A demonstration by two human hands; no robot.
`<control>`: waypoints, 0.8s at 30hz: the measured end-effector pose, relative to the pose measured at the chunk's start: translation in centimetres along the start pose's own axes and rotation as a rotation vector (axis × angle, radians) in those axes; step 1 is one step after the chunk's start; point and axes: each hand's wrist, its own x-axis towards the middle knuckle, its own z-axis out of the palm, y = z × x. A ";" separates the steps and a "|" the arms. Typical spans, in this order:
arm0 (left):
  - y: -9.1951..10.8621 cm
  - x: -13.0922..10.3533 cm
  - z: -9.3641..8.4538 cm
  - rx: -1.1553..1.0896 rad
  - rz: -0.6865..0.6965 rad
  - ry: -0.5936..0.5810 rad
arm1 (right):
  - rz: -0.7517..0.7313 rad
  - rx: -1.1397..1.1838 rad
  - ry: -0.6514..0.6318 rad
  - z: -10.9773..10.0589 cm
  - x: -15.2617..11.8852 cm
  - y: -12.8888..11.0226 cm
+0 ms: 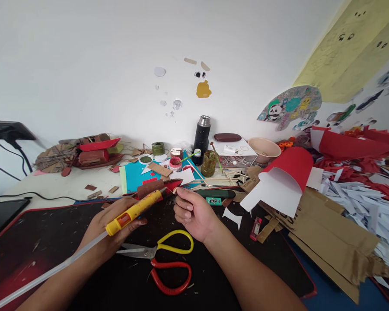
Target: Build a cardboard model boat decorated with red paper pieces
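My left hand (112, 226) is closed around a yellow glue gun (134, 212), with a long whitish glue stick (74, 259) trailing from its back end. Just behind the gun's nozzle is a brown and red boat-shaped piece (151, 188); whether my left hand also grips it is hidden. My right hand (192, 214) pinches something small and pale close to the nozzle, too small to name. Below both hands, scissors (152, 252) with one yellow and one red handle lie on the black mat (116, 285), blades partly behind my left wrist.
Paint jars (176, 163), a black flask (202, 137) and wooden sticks (235, 176) stand or lie at the back. A red and white paper shape (288, 177), cardboard (333, 239) and paper strips (369, 220) fill the right. A pink lighter (256, 228) lies nearer. Brown models (95, 160) sit left.
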 end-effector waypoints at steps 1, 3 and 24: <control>0.0 0.1 -0.2 -0.004 -0.006 0.008 | 0.000 0.000 0.000 0.0 0.0 0.0; 0.1 0.2 -0.5 -0.017 -0.012 0.023 | 0.001 -0.002 -0.001 0.0 0.0 0.0; 0.8 0.0 0.2 -0.112 0.071 -0.085 | -0.004 -0.005 -0.006 -0.1 0.2 0.1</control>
